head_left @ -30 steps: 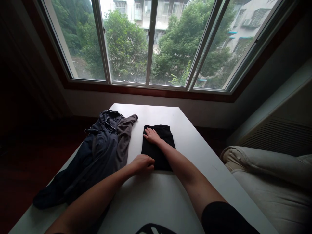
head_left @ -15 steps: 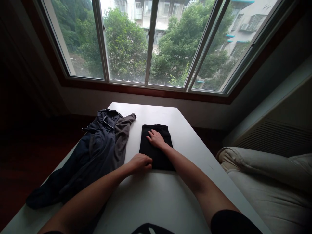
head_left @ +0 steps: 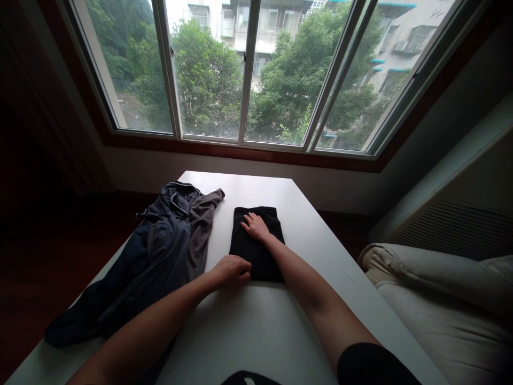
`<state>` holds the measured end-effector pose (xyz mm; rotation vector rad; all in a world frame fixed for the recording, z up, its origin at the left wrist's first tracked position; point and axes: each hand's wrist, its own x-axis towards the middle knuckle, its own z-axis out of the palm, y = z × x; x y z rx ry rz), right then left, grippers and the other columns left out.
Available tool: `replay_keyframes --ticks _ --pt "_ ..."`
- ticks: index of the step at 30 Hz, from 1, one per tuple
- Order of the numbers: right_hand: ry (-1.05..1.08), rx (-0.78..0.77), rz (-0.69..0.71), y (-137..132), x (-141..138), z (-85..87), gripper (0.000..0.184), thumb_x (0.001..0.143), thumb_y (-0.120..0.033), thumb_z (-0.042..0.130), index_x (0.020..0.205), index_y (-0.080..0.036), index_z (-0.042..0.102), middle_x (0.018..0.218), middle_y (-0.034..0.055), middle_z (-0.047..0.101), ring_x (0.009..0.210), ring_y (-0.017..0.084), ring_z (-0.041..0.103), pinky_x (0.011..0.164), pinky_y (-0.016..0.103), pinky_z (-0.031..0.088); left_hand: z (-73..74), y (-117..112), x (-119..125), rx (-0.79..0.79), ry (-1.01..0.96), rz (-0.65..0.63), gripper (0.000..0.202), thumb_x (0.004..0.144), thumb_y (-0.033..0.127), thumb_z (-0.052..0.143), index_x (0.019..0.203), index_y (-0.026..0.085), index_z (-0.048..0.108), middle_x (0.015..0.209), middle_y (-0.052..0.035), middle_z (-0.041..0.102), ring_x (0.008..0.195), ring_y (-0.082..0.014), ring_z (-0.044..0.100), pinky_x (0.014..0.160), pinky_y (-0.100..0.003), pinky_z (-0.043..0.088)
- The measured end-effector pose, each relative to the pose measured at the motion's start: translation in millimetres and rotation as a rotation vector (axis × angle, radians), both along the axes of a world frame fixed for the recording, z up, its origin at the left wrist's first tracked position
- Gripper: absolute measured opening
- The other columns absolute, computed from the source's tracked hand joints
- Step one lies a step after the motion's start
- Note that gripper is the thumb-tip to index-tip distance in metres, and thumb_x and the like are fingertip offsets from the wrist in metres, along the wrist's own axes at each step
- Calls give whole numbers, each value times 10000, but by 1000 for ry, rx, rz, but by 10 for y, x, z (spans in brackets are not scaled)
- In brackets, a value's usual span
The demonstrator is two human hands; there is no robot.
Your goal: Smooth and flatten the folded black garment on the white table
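Note:
A black garment (head_left: 256,256), folded into a neat rectangle, lies flat on the white table (head_left: 256,321). My right hand (head_left: 255,226) rests palm down on its upper part, fingers spread. At its near left corner, my left hand (head_left: 232,270) is closed, with curled fingers at the lower edge of the cloth; the fingertips are partly hidden. Left of the black garment, a rumpled heap of dark blue and grey clothing (head_left: 168,246) spreads along the table's left side, clear of both hands.
Beyond the table's far end is a wide sliding window (head_left: 244,80) with trees outside. A pale padded sofa (head_left: 449,299) stands beside the table's right edge. Some of the dark clothing reaches the left table edge.
The view has shifted very slightly. Both hands and the folded black garment stay in nearly the same place.

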<state>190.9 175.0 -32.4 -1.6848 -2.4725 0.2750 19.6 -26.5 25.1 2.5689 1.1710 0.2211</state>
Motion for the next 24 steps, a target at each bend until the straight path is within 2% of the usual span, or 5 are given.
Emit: replay_keyframes --ticks 7,13,20,24 --pt "-6 -29 20 37 42 88 707 1086 -620 433 1658 -204 439 1754 125 332 1646 263 256 1337 407 162 -3 -2 6 5 -7 3 157 937 255 608 790 225 655 839 -22 734 821 -204 682 748 -276 437" --pt "12 49 -3 -29 28 36 668 1094 -594 429 1631 -200 481 1732 122 379 1625 268 305 1339 421 181 3 -10 4 -3 1 16 142 934 257 625 807 229 680 886 -27 759 859 -213 696 768 -279 452" --pt "42 149 8 -156 20 111 556 1097 -502 435 1534 -193 590 1641 115 518 1535 260 432 1296 388 261 23 -16 0 -8 -15 9 148 938 253 616 808 227 681 896 -28 767 855 -212 700 749 -276 443" --pt "39 219 -29 -284 9 206 463 1088 -436 432 1392 -205 695 1500 135 631 1409 307 512 1235 415 305 15 -11 7 2 -5 11 151 934 249 614 796 227 670 862 -21 752 827 -205 689 739 -276 434"
